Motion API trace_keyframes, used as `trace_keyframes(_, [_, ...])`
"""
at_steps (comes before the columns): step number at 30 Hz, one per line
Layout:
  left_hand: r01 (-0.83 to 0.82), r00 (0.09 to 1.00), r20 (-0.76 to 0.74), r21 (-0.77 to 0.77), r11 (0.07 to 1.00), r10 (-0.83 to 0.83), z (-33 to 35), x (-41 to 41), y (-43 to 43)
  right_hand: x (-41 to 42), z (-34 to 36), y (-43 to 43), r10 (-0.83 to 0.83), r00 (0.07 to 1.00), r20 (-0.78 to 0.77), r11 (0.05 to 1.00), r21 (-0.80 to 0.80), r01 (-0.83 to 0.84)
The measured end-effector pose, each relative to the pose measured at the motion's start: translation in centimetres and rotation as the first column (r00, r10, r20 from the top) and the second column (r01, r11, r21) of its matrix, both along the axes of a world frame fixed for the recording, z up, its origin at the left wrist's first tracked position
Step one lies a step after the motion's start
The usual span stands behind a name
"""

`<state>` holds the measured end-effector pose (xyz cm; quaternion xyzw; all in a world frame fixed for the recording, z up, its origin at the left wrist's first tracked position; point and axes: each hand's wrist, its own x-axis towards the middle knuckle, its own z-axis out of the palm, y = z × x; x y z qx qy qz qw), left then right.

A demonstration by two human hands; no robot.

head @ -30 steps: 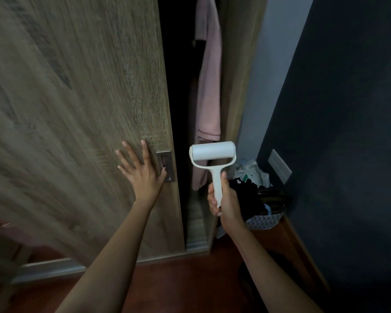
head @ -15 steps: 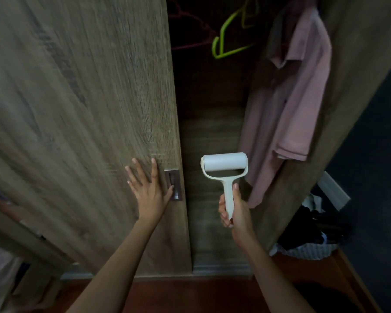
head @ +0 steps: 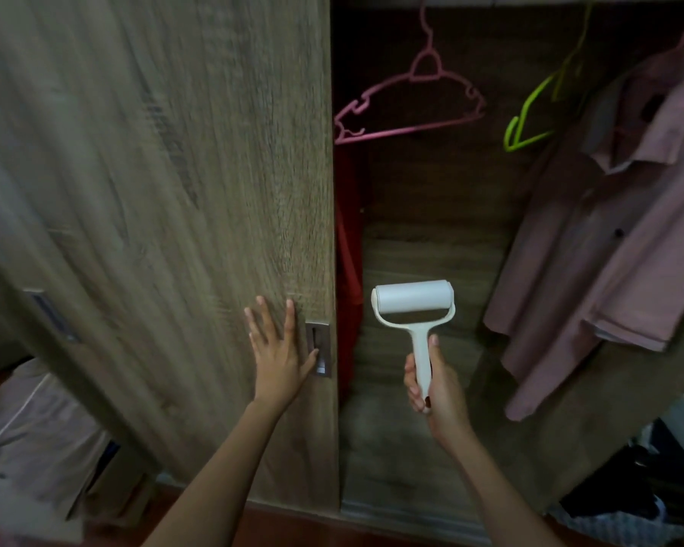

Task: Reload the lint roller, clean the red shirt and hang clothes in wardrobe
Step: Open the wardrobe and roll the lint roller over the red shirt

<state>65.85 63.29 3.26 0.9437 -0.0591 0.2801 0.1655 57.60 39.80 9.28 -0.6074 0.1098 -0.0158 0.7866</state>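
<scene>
Lint roller (head: 413,298), light and stiff I judge, sits clenched by its handle in my right grip (head: 435,388) before the wardrobe (head: 431,230), left grip (head: 277,357) flat and released on the door (head: 174,191), the limp red shirt (head: 348,230) hanging just behind the door's edge.

The wardrobe (head: 431,246) stood with its wood-grain sliding door (head: 166,183) partly aside. Inside hung an empty pink hanger (head: 407,108), a green hanger (head: 530,116) to its right, a pink shirt (head: 616,238) at the far right, and a red garment (head: 348,250) half hidden behind the door's edge. On the reddish floor (head: 305,527), just right of the wardrobe, sat a patterned basket (head: 609,525) heaped with dark clothes (head: 624,475).
</scene>
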Motion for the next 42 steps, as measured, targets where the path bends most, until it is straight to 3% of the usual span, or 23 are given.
trace_keyframes(22, [-0.081,0.992,-0.103,-0.043,0.996,0.076,0.6,0.5,6.5,1.0,1.2,2.6,0.069,0.997,0.044,0.998,-0.006,-0.069])
trace_keyframes(27, [-0.072,0.997,-0.028,-0.081,0.994,0.07,1.6,-0.6,5.4,0.8,1.6,2.0,0.058,0.996,0.073,0.998,0.025,-0.06])
trace_keyframes(30, [0.055,0.987,0.162,-0.25,0.967,-0.014,3.8,-2.3,1.9,0.7,2.0,1.0,0.041,0.994,0.104,0.997,0.058,-0.047])
trace_keyframes(33, [0.272,0.937,0.291,-0.265,0.925,-0.192,6.1,-2.6,-2.6,0.6,2.6,0.0,0.006,0.993,0.12,0.996,0.089,-0.016])
trace_keyframes(37, [0.374,0.917,0.242,-0.251,0.893,-0.316,8.1,-1.0,-7.1,0.5,3.4,-0.9,-0.028,0.99,0.139,0.992,0.126,0.01])
trace_keyframes(42, [0.287,0.958,0.083,-0.256,0.923,-0.275,7.8,1.7,-8.5,0.5,3.7,-1.1,-0.014,0.989,0.145,0.994,0.112,-0.002])
